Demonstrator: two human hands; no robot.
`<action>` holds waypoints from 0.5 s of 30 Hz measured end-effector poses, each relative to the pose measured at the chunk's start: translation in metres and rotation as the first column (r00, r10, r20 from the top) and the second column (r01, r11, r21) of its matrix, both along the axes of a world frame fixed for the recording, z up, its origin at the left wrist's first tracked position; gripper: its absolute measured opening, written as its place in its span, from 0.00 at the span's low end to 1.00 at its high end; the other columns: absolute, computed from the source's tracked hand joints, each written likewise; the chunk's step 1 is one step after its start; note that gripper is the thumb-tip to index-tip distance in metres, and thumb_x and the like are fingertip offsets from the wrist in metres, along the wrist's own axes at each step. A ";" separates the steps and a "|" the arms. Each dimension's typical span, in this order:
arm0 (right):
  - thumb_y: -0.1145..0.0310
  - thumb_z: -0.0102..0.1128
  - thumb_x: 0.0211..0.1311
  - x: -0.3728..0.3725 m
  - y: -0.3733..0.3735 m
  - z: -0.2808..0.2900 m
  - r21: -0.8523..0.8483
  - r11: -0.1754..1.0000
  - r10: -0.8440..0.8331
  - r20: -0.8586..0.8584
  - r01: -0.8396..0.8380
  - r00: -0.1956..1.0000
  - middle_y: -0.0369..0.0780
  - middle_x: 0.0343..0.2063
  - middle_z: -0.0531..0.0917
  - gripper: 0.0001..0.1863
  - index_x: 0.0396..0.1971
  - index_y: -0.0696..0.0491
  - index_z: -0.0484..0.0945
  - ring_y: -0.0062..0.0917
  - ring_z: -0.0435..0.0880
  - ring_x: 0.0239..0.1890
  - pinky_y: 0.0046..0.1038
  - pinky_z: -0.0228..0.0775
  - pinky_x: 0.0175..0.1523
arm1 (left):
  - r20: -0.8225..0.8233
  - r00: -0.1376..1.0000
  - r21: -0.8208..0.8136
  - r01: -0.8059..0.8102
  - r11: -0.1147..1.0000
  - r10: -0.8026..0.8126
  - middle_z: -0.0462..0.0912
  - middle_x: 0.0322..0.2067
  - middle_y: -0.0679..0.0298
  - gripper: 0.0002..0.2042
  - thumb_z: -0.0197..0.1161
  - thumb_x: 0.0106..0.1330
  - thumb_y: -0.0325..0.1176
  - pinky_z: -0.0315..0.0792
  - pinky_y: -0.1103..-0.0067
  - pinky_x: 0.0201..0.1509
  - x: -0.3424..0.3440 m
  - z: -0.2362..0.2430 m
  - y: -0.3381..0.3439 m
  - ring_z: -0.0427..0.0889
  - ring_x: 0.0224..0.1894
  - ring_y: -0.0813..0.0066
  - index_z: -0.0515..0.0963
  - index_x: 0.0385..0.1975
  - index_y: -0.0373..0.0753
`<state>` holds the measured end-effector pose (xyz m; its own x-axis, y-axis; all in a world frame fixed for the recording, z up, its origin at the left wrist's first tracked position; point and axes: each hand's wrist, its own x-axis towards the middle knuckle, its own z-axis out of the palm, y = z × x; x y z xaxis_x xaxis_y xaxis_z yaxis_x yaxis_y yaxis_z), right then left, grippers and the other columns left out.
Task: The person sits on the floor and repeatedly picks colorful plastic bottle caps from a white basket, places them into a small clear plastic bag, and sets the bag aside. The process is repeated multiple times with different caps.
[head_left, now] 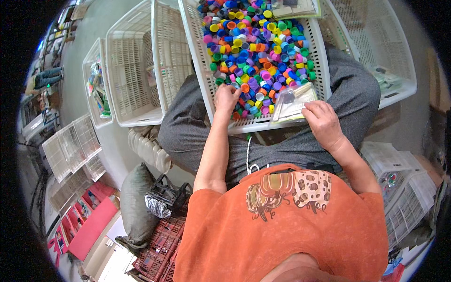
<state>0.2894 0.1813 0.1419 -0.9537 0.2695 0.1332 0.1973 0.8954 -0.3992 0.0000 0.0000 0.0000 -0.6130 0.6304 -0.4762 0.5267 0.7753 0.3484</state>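
Observation:
A white slatted plastic basket (323, 63) stands between my legs, filled with small round plastic caps (256, 56) in many colours. At its near left, my left hand (226, 98) reaches down among the caps with its fingers drawn together. What those fingertips pinch, if anything, is too small to make out. My right hand (323, 123) grips the edge of a flat clear packet (293, 103) between thumb and fingers. The packet has a pale card and a dark piece inside, and is over the basket's near right corner.
More flat packets (297, 8) lie at the basket's far right. White baskets (136, 66) stand on the left, and another white basket (392, 51) is at the right. A grey-green sack (136, 202), a black crate (171, 192) and red crates (162, 244) are behind on my left.

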 end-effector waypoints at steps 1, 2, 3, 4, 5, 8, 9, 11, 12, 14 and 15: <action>0.72 0.58 0.51 0.000 -0.001 0.004 -0.016 1.000 -0.012 0.000 0.012 1.000 0.43 0.44 0.83 0.12 0.37 0.56 0.79 0.37 0.80 0.49 0.37 0.74 0.55 | -0.072 0.997 0.054 0.022 0.998 -0.019 0.82 0.43 0.52 0.17 0.69 0.60 0.41 0.75 0.62 0.51 0.005 0.007 0.006 0.81 0.50 0.52 0.79 0.48 0.43; 0.72 0.58 0.52 0.000 -0.002 0.007 -0.032 0.999 -0.024 0.001 0.024 1.000 0.43 0.44 0.83 0.11 0.37 0.56 0.79 0.37 0.81 0.48 0.37 0.74 0.54 | -0.143 0.989 0.107 0.048 0.993 -0.033 0.82 0.43 0.53 0.15 0.69 0.61 0.39 0.75 0.62 0.50 0.010 0.009 0.009 0.81 0.50 0.52 0.79 0.44 0.41; 0.73 0.58 0.52 -0.003 -0.001 0.004 -0.028 0.999 -0.026 -0.027 0.026 0.999 0.43 0.44 0.83 0.11 0.36 0.56 0.79 0.37 0.81 0.48 0.37 0.75 0.54 | -0.156 0.988 0.132 0.037 0.991 -0.016 0.82 0.43 0.54 0.14 0.68 0.61 0.38 0.75 0.62 0.50 0.006 0.007 0.014 0.81 0.49 0.52 0.78 0.44 0.41; 0.73 0.58 0.51 -0.006 -0.001 0.002 -0.025 0.999 -0.029 -0.053 0.028 0.998 0.43 0.44 0.83 0.11 0.36 0.57 0.79 0.37 0.81 0.48 0.37 0.75 0.54 | -0.166 0.986 0.158 0.026 0.987 0.000 0.82 0.43 0.55 0.14 0.68 0.62 0.37 0.76 0.62 0.49 0.000 0.001 0.021 0.81 0.49 0.52 0.78 0.44 0.42; 0.73 0.58 0.51 -0.009 0.000 -0.001 -0.022 0.999 -0.032 -0.078 0.031 0.996 0.43 0.44 0.83 0.10 0.36 0.57 0.78 0.37 0.81 0.48 0.37 0.75 0.54 | -0.175 0.984 0.184 0.016 0.983 0.017 0.82 0.43 0.55 0.13 0.67 0.62 0.37 0.76 0.62 0.48 -0.007 -0.005 0.026 0.81 0.48 0.52 0.77 0.44 0.42; 0.73 0.58 0.51 -0.003 -0.003 0.000 -0.039 0.999 -0.015 -0.048 0.013 0.999 0.43 0.45 0.82 0.10 0.35 0.57 0.78 0.38 0.81 0.50 0.37 0.75 0.54 | -0.179 0.981 0.005 0.079 0.997 -0.077 0.83 0.45 0.58 0.15 0.66 0.64 0.37 0.77 0.61 0.48 -0.001 -0.023 0.033 0.83 0.47 0.54 0.75 0.48 0.45; 0.73 0.58 0.51 -0.002 -0.003 0.000 -0.039 0.999 -0.026 -0.043 0.024 0.999 0.43 0.45 0.82 0.10 0.35 0.57 0.78 0.38 0.80 0.50 0.37 0.75 0.54 | -0.171 0.981 -0.055 0.082 0.995 -0.091 0.83 0.45 0.58 0.15 0.66 0.64 0.37 0.77 0.60 0.47 -0.002 -0.022 0.037 0.83 0.48 0.54 0.74 0.48 0.45; 0.73 0.58 0.51 -0.002 -0.004 0.000 -0.041 0.998 -0.044 -0.035 0.042 0.998 0.44 0.45 0.82 0.10 0.35 0.57 0.78 0.38 0.80 0.51 0.37 0.75 0.55 | -0.123 0.980 -0.141 0.136 0.981 -0.154 0.83 0.46 0.58 0.17 0.68 0.62 0.40 0.77 0.61 0.48 -0.004 -0.020 0.039 0.83 0.49 0.54 0.74 0.48 0.44; 0.73 0.58 0.51 -0.002 -0.004 0.000 -0.037 0.998 -0.051 -0.036 0.049 0.998 0.44 0.46 0.82 0.10 0.35 0.58 0.78 0.38 0.80 0.51 0.37 0.75 0.55 | -0.099 0.976 -0.179 0.177 0.968 -0.197 0.83 0.45 0.58 0.18 0.68 0.61 0.41 0.77 0.61 0.48 -0.006 -0.019 0.038 0.83 0.49 0.54 0.74 0.48 0.44; 0.73 0.57 0.52 -0.003 -0.004 0.000 -0.030 0.998 -0.064 -0.039 0.063 0.997 0.44 0.46 0.82 0.10 0.35 0.58 0.78 0.38 0.80 0.52 0.37 0.75 0.55 | -0.091 0.976 -0.133 0.186 0.974 -0.199 0.83 0.45 0.58 0.18 0.68 0.60 0.42 0.77 0.61 0.47 -0.007 -0.017 0.032 0.83 0.48 0.53 0.75 0.47 0.43; 0.73 0.57 0.52 -0.003 -0.004 0.000 -0.027 0.998 -0.062 -0.045 0.061 0.997 0.44 0.46 0.82 0.10 0.35 0.58 0.78 0.38 0.80 0.52 0.37 0.75 0.56 | -0.103 0.982 -0.048 0.155 0.987 -0.159 0.83 0.45 0.57 0.18 0.68 0.59 0.43 0.77 0.61 0.47 -0.004 -0.015 0.027 0.83 0.47 0.53 0.76 0.46 0.43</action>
